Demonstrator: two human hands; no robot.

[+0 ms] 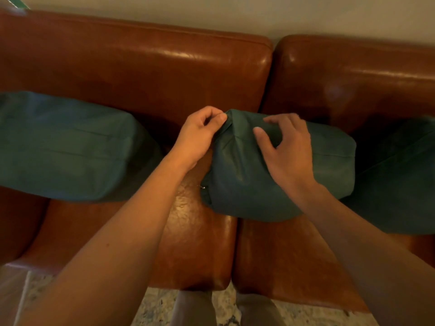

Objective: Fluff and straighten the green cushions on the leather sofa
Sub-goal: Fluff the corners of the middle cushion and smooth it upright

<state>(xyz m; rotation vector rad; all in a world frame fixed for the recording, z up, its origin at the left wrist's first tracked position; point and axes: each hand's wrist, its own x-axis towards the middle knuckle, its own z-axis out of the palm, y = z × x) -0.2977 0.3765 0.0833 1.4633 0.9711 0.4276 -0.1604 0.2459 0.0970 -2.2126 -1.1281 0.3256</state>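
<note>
Both hands on the middle green cushion (237, 170) — left hand (200, 137) pinching, right hand (289, 149) spread flat

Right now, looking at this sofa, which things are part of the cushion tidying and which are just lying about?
Part of the job:
- middle green cushion, left hand pinching its top corner, right hand resting on it
- left green cushion
- right green cushion
- leather sofa

Just there:
- speckled floor
- wall
</note>
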